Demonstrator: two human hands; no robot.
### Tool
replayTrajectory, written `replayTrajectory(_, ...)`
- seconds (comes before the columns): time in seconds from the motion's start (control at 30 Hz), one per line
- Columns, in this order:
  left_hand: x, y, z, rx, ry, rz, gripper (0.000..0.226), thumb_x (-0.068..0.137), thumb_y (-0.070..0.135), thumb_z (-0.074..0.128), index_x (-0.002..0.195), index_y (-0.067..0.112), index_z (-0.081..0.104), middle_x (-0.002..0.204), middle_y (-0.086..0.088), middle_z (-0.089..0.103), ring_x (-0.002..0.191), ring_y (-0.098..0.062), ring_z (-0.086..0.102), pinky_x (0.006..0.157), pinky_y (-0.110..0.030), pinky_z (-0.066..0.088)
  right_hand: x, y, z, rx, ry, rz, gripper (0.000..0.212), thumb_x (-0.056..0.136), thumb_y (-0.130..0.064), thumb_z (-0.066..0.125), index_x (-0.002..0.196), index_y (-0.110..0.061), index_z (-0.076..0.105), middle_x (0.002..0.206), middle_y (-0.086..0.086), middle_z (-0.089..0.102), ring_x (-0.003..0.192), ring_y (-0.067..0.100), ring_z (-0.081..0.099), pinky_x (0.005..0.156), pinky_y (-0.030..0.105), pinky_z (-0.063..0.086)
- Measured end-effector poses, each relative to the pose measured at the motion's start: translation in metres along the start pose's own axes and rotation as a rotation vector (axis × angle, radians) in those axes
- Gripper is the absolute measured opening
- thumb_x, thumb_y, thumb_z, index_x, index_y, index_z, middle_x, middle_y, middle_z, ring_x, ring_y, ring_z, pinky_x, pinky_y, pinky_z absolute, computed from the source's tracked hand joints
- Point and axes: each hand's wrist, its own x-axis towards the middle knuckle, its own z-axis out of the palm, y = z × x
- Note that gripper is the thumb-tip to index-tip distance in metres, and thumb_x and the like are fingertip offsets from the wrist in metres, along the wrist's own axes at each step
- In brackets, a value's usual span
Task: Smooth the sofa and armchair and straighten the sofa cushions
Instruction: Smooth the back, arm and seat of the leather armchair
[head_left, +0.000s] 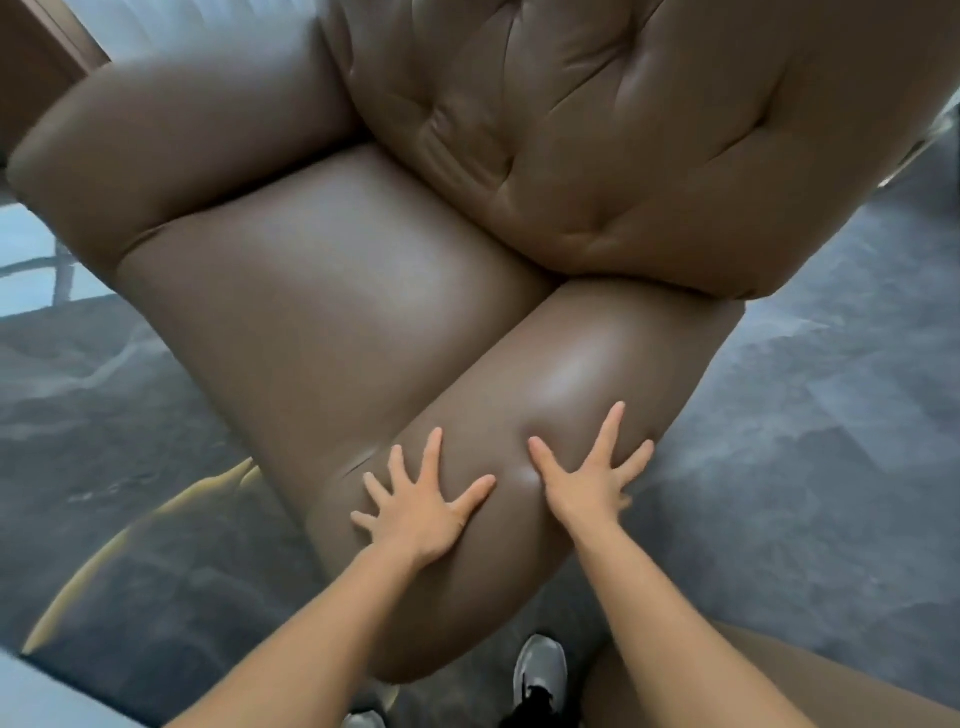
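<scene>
Pressing flat on the near armrest (545, 415) of the brown leather armchair (332, 291), both hands are seen with fingers spread wide and nothing grasped. The left hand (415, 509) is laid on the armrest's inner slope, the right hand (592, 478) on its crown, where the leather is dimpled. The armrest's long axis is run from the lower middle of the view up and rightward to the tufted backrest (623, 130). The chair is stood on a grey carpet (805, 441), with a grey shoe (540, 670) just below the armrest's front end.
</scene>
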Motion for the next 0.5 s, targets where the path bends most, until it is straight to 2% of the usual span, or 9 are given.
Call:
replayTrajectory(0.13, 0.001, 0.052, 0.011, -0.069, -0.025, -0.044, 0.103, 0.049, 0.103, 0.019, 0.137, 0.063, -0.017, 0.164, 0.001, -0.015, 0.146, -0.045, -0.012, 0.109, -0.074, 0.000, 0.047, -0.006, -0.035, -0.032, 0.017, -0.021, 0.113, 0.071, -0.066, 0.072, 0.144, -0.062, -0.014, 0.163, 0.002, -0.025, 0.143, 0.053, 0.020, 0.116, 0.053, 0.022)
replayTrajectory(0.23, 0.009, 0.104, 0.013, -0.135, -0.058, -0.054, 0.106, 0.051, 0.101, 0.022, 0.139, 0.060, -0.019, 0.163, -0.001, -0.019, 0.144, -0.048, -0.017, 0.106, -0.076, -0.005, 0.091, -0.019, -0.069, -0.024, 0.017, -0.066, 0.115, 0.068, -0.065, 0.075, 0.147, -0.060, -0.008, 0.165, 0.001, -0.021, 0.149, 0.043, 0.014, 0.121, 0.050, 0.019)
replayTrajectory(0.37, 0.021, 0.175, 0.007, -0.204, -0.091, -0.059, 0.107, 0.055, 0.099, 0.027, 0.141, 0.056, -0.020, 0.162, -0.005, -0.024, 0.141, -0.052, -0.023, 0.100, -0.079, -0.010, 0.139, -0.047, -0.110, 0.034, 0.099, -0.103, 0.115, 0.065, -0.063, 0.079, 0.154, -0.049, 0.007, 0.167, 0.007, -0.003, 0.151, 0.032, 0.015, 0.119, 0.045, 0.019)
replayTrajectory(0.43, 0.027, 0.207, 0.003, -0.231, -0.093, -0.064, 0.108, 0.057, 0.098, 0.028, 0.143, 0.053, -0.020, 0.161, -0.007, -0.025, 0.139, -0.054, -0.025, 0.097, -0.081, -0.012, 0.155, -0.061, -0.122, 0.059, 0.167, -0.131, 0.108, 0.068, -0.065, 0.074, 0.155, -0.042, 0.015, 0.165, 0.011, 0.007, 0.149, 0.032, 0.020, 0.119, 0.045, 0.021)
replayTrajectory(0.5, 0.033, 0.234, 0.000, -0.251, -0.092, -0.076, 0.108, 0.059, 0.097, 0.028, 0.143, 0.051, -0.021, 0.161, -0.009, -0.026, 0.137, -0.056, -0.027, 0.098, -0.082, -0.011, 0.165, -0.070, -0.130, 0.056, 0.189, -0.145, 0.098, 0.075, -0.069, 0.064, 0.155, -0.041, 0.016, 0.165, 0.012, 0.009, 0.147, 0.036, 0.023, 0.120, 0.048, 0.022)
